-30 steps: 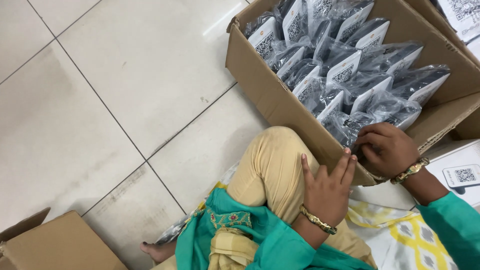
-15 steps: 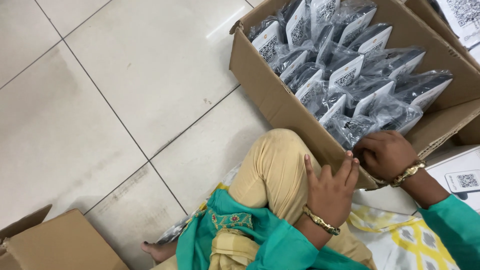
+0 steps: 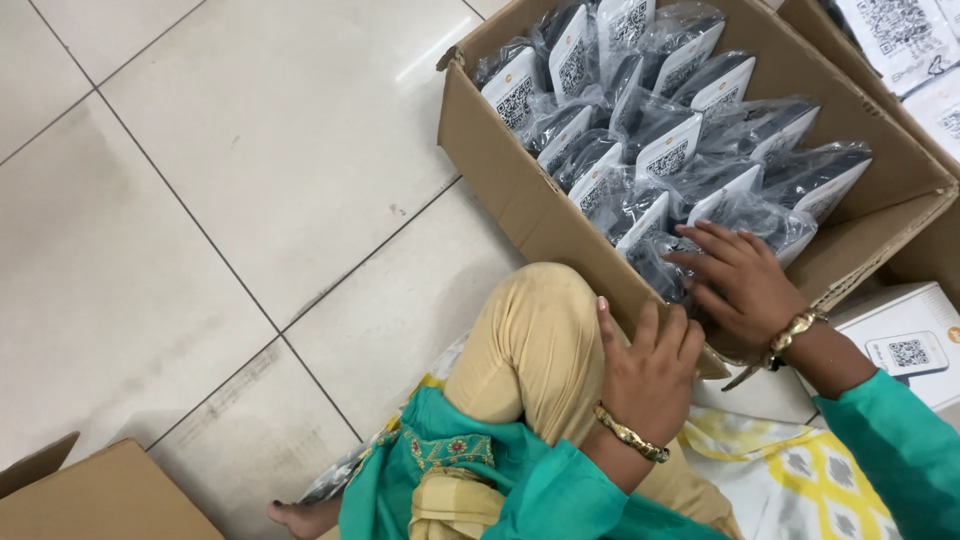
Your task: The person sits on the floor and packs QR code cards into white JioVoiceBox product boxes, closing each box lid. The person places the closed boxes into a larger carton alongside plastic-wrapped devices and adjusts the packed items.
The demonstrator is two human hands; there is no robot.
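A big cardboard box (image 3: 510, 190) lies on the tiled floor, packed with several small dark devices in clear plastic bags (image 3: 668, 150). My right hand (image 3: 735, 275) reaches over the box's near wall, fingers spread and resting on the nearest bagged devices at the corner. My left hand (image 3: 650, 370) lies flat with fingers apart against the outside of the near wall, just above my bent knee in tan trousers (image 3: 535, 335). Neither hand grips anything.
A white carton (image 3: 905, 340) with a printed device picture sits right of the box. Another cardboard box (image 3: 95, 495) stands at the bottom left. Printed sheets (image 3: 900, 40) lie at the top right. A yellow-patterned cloth (image 3: 800, 470) is under me.
My right hand has moved from the box's near corner edge up into the box onto the bagged devices. My left hand stays against the wall. The camera has shifted slightly.
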